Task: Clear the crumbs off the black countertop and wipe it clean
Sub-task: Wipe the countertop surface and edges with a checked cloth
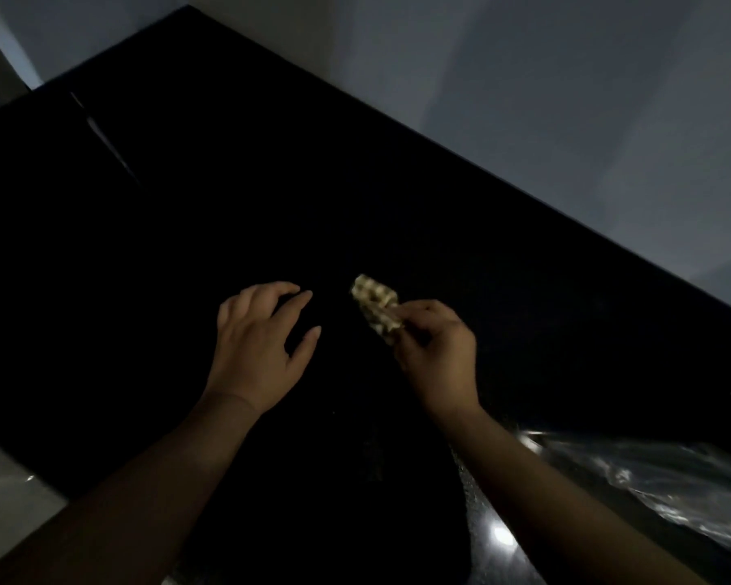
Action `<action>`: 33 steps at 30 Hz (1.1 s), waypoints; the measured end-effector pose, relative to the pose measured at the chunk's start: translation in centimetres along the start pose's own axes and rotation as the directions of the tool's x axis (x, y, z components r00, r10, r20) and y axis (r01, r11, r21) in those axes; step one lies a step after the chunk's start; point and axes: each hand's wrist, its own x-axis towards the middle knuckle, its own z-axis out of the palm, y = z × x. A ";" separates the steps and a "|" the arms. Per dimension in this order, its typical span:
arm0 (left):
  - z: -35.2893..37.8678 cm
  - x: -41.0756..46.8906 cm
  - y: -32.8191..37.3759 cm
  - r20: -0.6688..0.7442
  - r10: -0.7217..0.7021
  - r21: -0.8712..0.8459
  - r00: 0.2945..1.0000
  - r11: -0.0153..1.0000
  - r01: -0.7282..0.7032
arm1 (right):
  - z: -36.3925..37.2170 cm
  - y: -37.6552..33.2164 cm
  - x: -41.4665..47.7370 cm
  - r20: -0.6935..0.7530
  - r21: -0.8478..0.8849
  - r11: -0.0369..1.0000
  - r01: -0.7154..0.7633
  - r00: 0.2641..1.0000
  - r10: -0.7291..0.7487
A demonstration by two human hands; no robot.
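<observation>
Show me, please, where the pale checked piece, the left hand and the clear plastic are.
pale checked piece [374,299]: head view, on its checked middle.
left hand [254,352]: head view, on the back of the hand.
clear plastic [672,483]: head view, on its crinkled surface, lower right.
</observation>
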 end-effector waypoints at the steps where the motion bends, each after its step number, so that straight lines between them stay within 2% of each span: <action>1: 0.0 -0.1 0.0 -0.004 0.003 -0.006 1.000 1.000 -0.003 | -0.4 0.5 0.3 -0.065 -0.025 1.000 -0.002 0.998 0.001; 3: 0.0 -0.2 0.1 -0.017 0.013 -0.026 1.000 1.000 -0.014 | -0.8 1.4 0.8 -0.158 -0.099 0.994 -0.034 0.987 0.018; 7: -0.4 -0.3 0.1 -0.026 0.008 -0.120 1.000 0.993 -0.011 | 0.7 1.8 -0.4 -0.197 -0.129 0.989 -0.075 0.979 0.049; 11: -1.3 -1.2 -0.3 -0.033 0.001 -0.268 0.999 0.963 -0.010 | 1.9 0.6 -2.6 -0.160 -0.124 0.992 -0.027 0.987 0.007; 14: -2.5 -3.6 -1.4 -0.056 0.030 -0.288 0.998 0.957 -0.045 | 2.9 -0.6 -4.3 -0.137 -0.090 0.996 0.007 0.990 -0.019; 16: -3.2 -6.0 -2.7 -0.046 0.006 -0.320 0.999 0.947 -0.020 | 3.8 -1.7 -6.0 -0.069 -0.046 0.999 0.019 0.997 -0.022; 19: -3.7 -9.6 -5.1 -0.027 0.033 -0.236 0.999 0.971 -0.038 | 4.1 -2.6 -7.3 0.011 -0.006 0.999 0.036 0.999 -0.036; 20: -3.7 -10.6 -6.0 -0.025 0.052 -0.194 0.998 0.979 -0.056 | 3.7 -2.5 -7.0 -0.012 -0.015 0.999 0.038 0.999 -0.038; 22: -3.6 -12.1 -7.2 -0.018 0.064 -0.162 0.998 0.985 -0.066 | 2.4 -1.8 -5.6 -0.153 -0.078 0.997 0.015 0.988 -0.027; 24: -3.4 -12.8 -7.9 -0.030 0.059 -0.180 0.998 0.982 -0.063 | 1.3 -1.0 -4.4 -0.260 -0.150 0.986 -0.071 0.965 0.029; 25: -3.2 -13.0 -7.9 -0.037 0.050 -0.196 0.998 0.979 -0.056 | 1.3 -0.8 -4.4 -0.268 -0.169 0.979 -0.112 0.961 0.064; 27: -3.0 -13.1 -7.9 -0.060 0.030 -0.219 0.998 0.975 -0.042 | 2.2 -1.2 -5.4 -0.236 -0.178 0.976 -0.126 0.968 0.082; 33: -2.5 -13.2 -8.2 -0.094 0.017 -0.228 0.995 0.973 -0.038 | 6.0 -5.1 -12.2 -0.057 -0.137 0.990 -0.017 0.998 0.010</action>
